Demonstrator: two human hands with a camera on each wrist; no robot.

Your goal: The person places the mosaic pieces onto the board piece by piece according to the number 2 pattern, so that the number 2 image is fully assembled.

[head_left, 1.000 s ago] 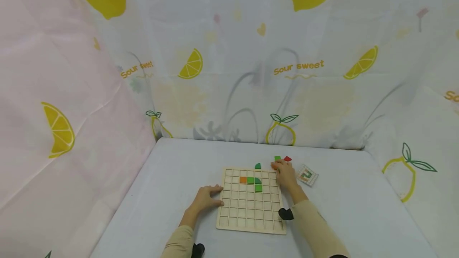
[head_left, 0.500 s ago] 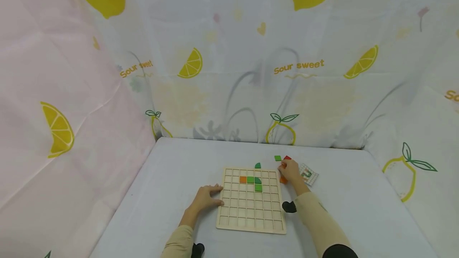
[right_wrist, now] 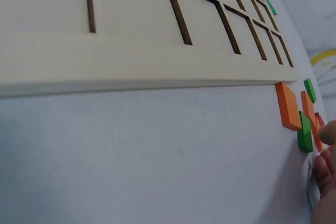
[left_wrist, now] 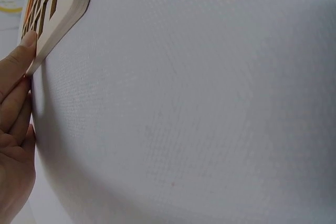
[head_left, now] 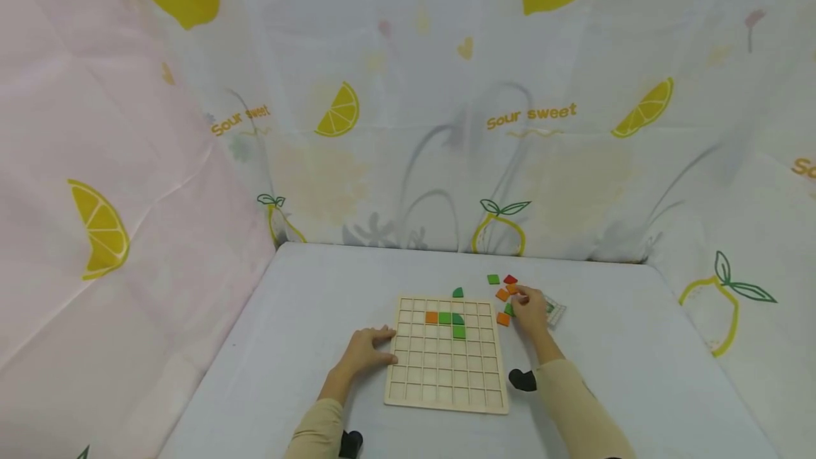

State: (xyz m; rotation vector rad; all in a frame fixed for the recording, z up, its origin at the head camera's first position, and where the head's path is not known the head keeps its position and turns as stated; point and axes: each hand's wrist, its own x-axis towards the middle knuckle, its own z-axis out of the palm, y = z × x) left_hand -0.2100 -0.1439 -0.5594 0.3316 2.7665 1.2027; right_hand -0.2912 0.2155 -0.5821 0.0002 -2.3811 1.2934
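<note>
A pale wooden grid board [head_left: 446,376] lies on the table in the head view. On it sit an orange square tile [head_left: 431,317], green square tiles [head_left: 445,318] and a dark green quarter-round tile [head_left: 457,319]. My left hand [head_left: 361,353] touches the board's left edge, thumb and forefinger spread apart. Beyond the board's right side, my right hand [head_left: 530,310] is at a loose group of tiles, fingertips right beside an orange tile [head_left: 512,289]. Near it lie a green tile [head_left: 509,309] and another orange tile [head_left: 503,319]. In the right wrist view, the thumb and fingers are apart, with no tile between them.
A small pattern card [head_left: 557,313] lies partly hidden behind the right hand. Farther back are a green square [head_left: 494,279], a red tile [head_left: 511,279] and a dark green quarter-round [head_left: 457,292]. A lemon-printed cloth [head_left: 408,161] hangs behind the white table [head_left: 299,282].
My right hand has moved to the right, off the board's upper right corner. Orange tiles and a green one now show spread out beside it. The left hand stays at the board's edge.
</note>
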